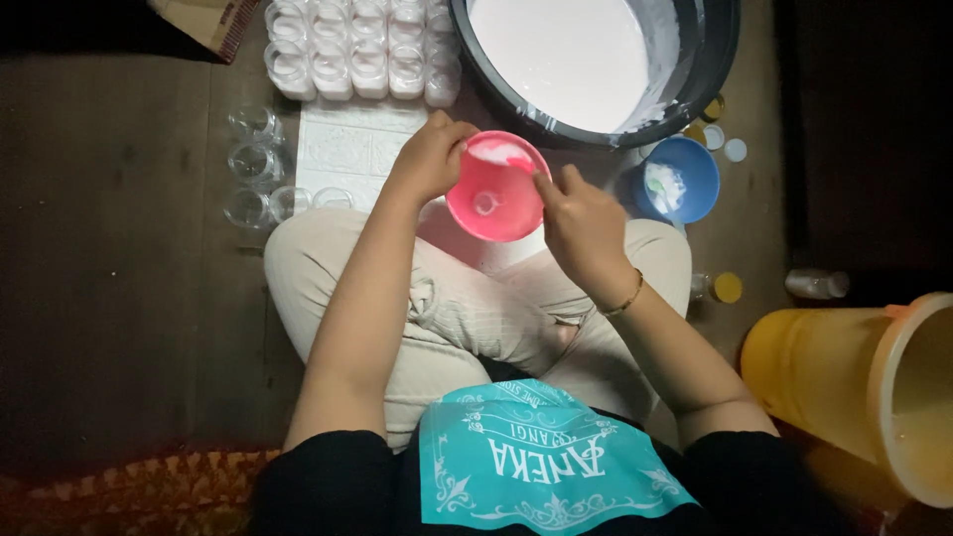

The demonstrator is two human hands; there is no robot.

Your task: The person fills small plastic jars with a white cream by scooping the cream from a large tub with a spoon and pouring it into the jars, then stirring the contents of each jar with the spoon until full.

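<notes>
My left hand (429, 157) grips the left rim of a pink plastic bowl (491, 199), held over my crossed legs. Inside the bowl is a smear of white liquid near the far rim and a small ring-shaped mark at the bottom. My right hand (581, 223) rests on the bowl's right rim with fingers curled over the edge. A thin gold bracelet (625, 298) sits on my right wrist. A large dark basin (606, 60) full of white liquid stands just beyond the bowl.
Small clear cups filled with white (357, 45) stand in rows at the top. Empty clear cups (260, 164) sit at the left by a white embossed board (347, 149). A blue bowl (680, 179), yellow lids (728, 287) and a yellow bucket (874, 387) lie at the right.
</notes>
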